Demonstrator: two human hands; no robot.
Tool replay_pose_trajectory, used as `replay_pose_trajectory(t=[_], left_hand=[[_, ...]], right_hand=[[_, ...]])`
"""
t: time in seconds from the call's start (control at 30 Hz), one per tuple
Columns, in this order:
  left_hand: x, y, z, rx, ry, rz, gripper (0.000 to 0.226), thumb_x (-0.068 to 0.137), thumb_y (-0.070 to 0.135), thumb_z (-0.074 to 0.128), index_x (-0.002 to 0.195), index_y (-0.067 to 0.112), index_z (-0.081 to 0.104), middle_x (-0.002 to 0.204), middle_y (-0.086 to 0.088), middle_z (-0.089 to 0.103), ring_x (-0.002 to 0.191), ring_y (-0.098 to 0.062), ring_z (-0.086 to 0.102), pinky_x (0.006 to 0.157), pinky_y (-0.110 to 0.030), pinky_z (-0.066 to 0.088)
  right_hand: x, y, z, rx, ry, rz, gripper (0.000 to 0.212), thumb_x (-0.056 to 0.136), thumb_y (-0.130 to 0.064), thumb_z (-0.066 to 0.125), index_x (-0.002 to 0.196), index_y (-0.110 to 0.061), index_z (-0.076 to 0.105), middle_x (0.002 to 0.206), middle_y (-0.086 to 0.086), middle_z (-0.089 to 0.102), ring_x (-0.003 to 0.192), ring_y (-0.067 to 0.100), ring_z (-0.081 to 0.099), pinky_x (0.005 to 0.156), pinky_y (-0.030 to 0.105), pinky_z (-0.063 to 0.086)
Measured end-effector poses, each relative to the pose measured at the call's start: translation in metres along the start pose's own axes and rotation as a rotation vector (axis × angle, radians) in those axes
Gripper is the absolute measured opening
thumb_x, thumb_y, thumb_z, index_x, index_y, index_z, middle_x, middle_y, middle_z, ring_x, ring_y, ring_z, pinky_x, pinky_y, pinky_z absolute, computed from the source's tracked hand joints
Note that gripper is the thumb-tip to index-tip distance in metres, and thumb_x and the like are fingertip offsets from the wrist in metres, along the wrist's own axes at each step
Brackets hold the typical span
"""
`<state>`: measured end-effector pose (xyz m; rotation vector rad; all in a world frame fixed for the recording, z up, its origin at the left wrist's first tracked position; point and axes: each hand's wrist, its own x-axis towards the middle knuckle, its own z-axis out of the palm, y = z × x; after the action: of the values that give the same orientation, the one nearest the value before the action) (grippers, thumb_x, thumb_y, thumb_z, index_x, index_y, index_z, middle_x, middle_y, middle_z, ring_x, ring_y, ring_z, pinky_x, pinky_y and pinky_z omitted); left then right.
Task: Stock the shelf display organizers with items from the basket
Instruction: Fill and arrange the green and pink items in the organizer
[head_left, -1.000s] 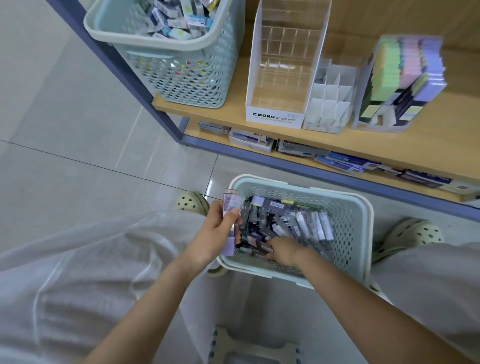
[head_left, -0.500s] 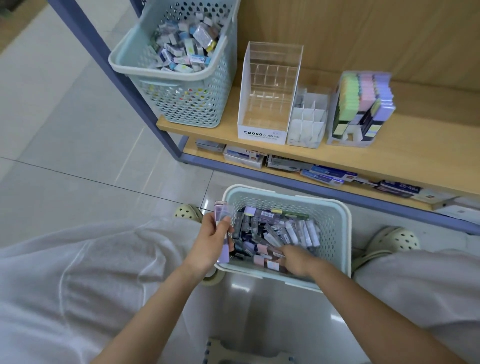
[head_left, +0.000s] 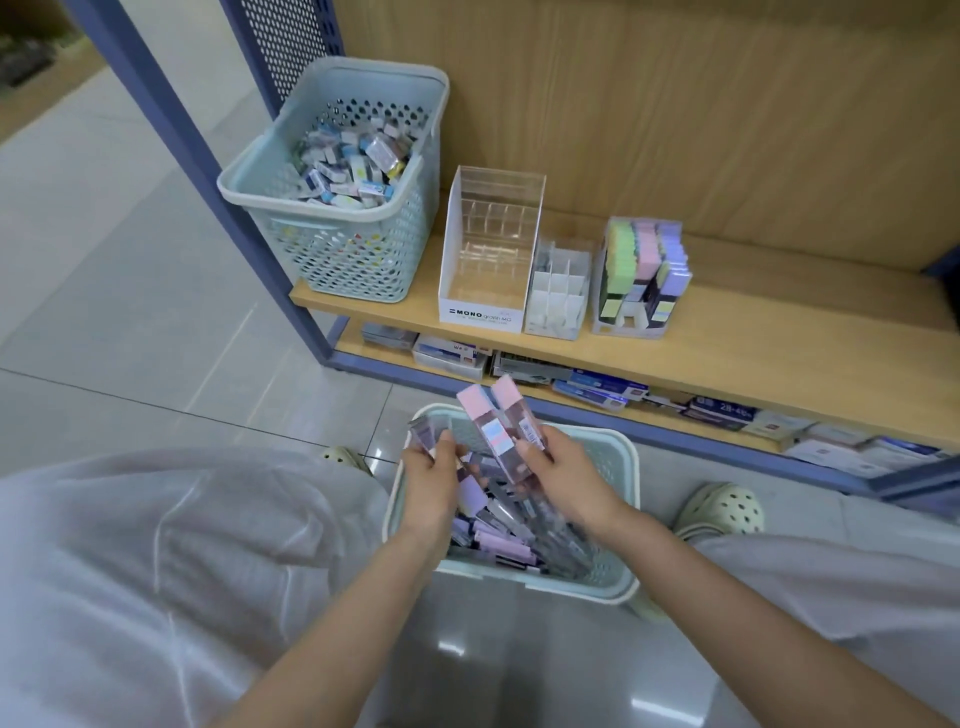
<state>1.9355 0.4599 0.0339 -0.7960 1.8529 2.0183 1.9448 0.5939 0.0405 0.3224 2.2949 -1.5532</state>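
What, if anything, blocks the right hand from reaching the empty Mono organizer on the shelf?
Probably nothing, so likely yes: the right hand holds two pink packs above the floor basket, and the Mono organizer stands at the front edge of the shelf with open space between.

I am in a stationery shop. A MONO display organizer (head_left: 485, 270) stands on the wooden shelf (head_left: 779, 338), with boxed stock (head_left: 602, 385) beneath.

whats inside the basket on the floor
The floor basket holds a loose pile of slim packaged items, mostly purple and grey. The left hand and right hand cover part of it; the lower layers and bottom are hidden.
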Motion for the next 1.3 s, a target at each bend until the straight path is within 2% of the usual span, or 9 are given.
replay_pose_trajectory(t=[0.23, 0.4, 0.53, 0.67, 0.8, 0.87, 0.97, 1.13, 1.3], left_hand=[[-0.026, 0.029, 0.029, 0.077, -0.115, 0.147, 0.036, 0.099, 0.042, 0.031, 0.112, 0.009, 0.039, 0.105, -0.014, 0.063, 0.093, -0.025, 0.066, 0.083, -0.043, 0.054], [-0.032, 0.043, 0.040, -0.092, -0.149, 0.018, 0.060, 0.091, 0.065, 0.026, 0.118, 0.015, 0.047, 0.108, -0.014, 0.066, 0.093, -0.028, 0.067, 0.059, -0.031, 0.055], [-0.030, 0.059, 0.040, -0.064, -0.161, 0.058, 0.044, 0.089, 0.042, 0.057, 0.120, 0.015, 0.042, 0.108, -0.011, 0.064, 0.086, -0.021, 0.065, 0.063, -0.032, 0.052], [-0.022, 0.066, 0.038, 0.048, -0.150, 0.185, 0.036, 0.088, 0.032, 0.063, 0.116, 0.015, 0.047, 0.112, -0.011, 0.064, 0.095, -0.022, 0.066, 0.082, -0.048, 0.055], [-0.020, 0.076, 0.040, 0.106, -0.175, 0.294, 0.032, 0.089, 0.026, 0.062, 0.116, 0.012, 0.053, 0.106, -0.007, 0.066, 0.093, -0.016, 0.066, 0.072, -0.030, 0.055], [-0.021, 0.086, 0.043, 0.144, -0.200, 0.340, 0.029, 0.089, 0.024, 0.062, 0.114, 0.013, 0.053, 0.105, -0.007, 0.066, 0.095, -0.020, 0.065, 0.079, -0.036, 0.054], [-0.024, 0.104, 0.049, 0.188, -0.261, 0.418, 0.025, 0.089, 0.022, 0.062, 0.111, 0.014, 0.053, 0.101, -0.003, 0.067, 0.093, -0.017, 0.065, 0.079, -0.029, 0.053], [-0.022, 0.146, 0.061, 0.266, -0.361, 0.498, 0.024, 0.090, 0.027, 0.060, 0.110, 0.024, 0.047, 0.106, 0.005, 0.062, 0.097, -0.009, 0.061, 0.077, -0.024, 0.049], [-0.002, 0.174, 0.077, 0.314, -0.368, 0.560, 0.024, 0.090, 0.022, 0.060, 0.110, 0.019, 0.047, 0.103, 0.000, 0.062, 0.088, -0.009, 0.061, 0.068, -0.019, 0.048]], right_hand=[[-0.030, -0.035, -0.001, -0.075, 0.128, -0.073, 0.014, 0.098, -0.013, 0.041, 0.105, -0.020, 0.051, 0.087, -0.003, 0.058, 0.081, 0.018, 0.056, 0.067, 0.026, 0.040], [-0.039, -0.057, -0.001, -0.064, 0.183, -0.092, 0.016, 0.100, -0.013, 0.034, 0.097, -0.024, 0.044, 0.078, -0.010, 0.054, 0.066, 0.000, 0.052, 0.049, 0.011, 0.035], [-0.038, -0.068, -0.010, -0.094, 0.179, -0.161, 0.017, 0.100, -0.012, 0.034, 0.111, -0.014, 0.047, 0.083, -0.006, 0.053, 0.073, 0.007, 0.053, 0.050, 0.005, 0.035], [-0.035, -0.072, -0.021, -0.156, 0.147, -0.165, 0.022, 0.102, -0.028, 0.031, 0.103, -0.017, 0.050, 0.077, -0.005, 0.051, 0.072, 0.014, 0.050, 0.052, 0.010, 0.034], [-0.033, -0.079, -0.040, -0.240, 0.143, -0.167, 0.032, 0.101, -0.025, 0.036, 0.074, -0.016, 0.050, 0.081, -0.002, 0.045, 0.079, 0.014, 0.048, 0.062, 0.005, 0.031], [-0.030, -0.083, -0.052, -0.176, 0.117, -0.171, 0.021, 0.098, -0.016, 0.044, 0.081, -0.016, 0.056, 0.089, 0.004, 0.056, 0.089, 0.023, 0.057, 0.084, 0.023, 0.046], [-0.028, -0.090, -0.071, 0.014, 0.061, -0.130, 0.020, 0.090, -0.004, 0.054, 0.099, -0.021, 0.051, 0.097, 0.009, 0.068, 0.092, 0.032, 0.065, 0.086, 0.049, 0.051], [-0.014, -0.097, -0.111, 0.209, 0.107, -0.085, 0.018, 0.093, -0.009, 0.054, 0.111, -0.010, 0.053, 0.099, 0.012, 0.067, 0.087, 0.023, 0.066, 0.073, 0.031, 0.058], [0.032, -0.088, -0.160, -0.110, 0.392, -0.127, 0.017, 0.091, -0.020, 0.058, 0.103, -0.008, 0.060, 0.081, 0.002, 0.062, 0.067, 0.015, 0.060, 0.066, 0.029, 0.055]])
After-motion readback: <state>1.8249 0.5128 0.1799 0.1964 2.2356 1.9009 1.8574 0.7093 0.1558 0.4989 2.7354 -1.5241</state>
